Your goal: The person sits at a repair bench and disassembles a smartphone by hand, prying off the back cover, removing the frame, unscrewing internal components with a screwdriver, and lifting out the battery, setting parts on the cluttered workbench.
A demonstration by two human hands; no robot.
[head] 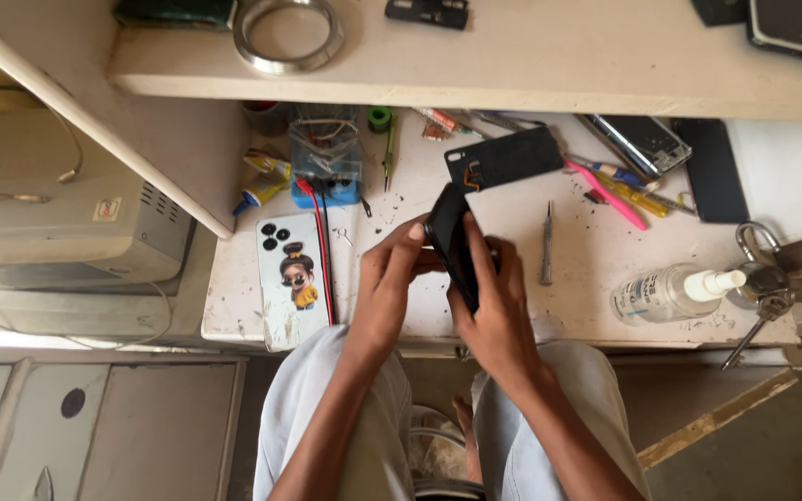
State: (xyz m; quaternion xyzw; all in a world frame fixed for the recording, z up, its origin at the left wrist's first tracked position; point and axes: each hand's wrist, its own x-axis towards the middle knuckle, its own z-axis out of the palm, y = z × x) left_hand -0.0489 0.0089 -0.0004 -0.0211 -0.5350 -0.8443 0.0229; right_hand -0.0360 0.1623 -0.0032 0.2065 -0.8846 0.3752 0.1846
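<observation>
Fingers [475, 249] of your right hand [494, 311] wrap tight around a black phone [450, 239]. Fingers of your left hand [384, 283] pinch its other side, with the thumb pressed near the top corner. Both hands are clamped on it, so neither one is nearer. You hold the phone up on its edge, just above the front of the surface [512, 232]. Its long side runs from the top, far from you, down toward your lap.

Now look around, big things first. A grey machine [67, 218] sits far off to the left. A phone cover with a cartoon girl [291, 278] lies near your left hand. A flat black back cover [505, 158] lies just past the phone. A clear spray bottle [670, 292] lies well off to the right. A thin metal tool [547, 243] lies just beside your right hand.
</observation>
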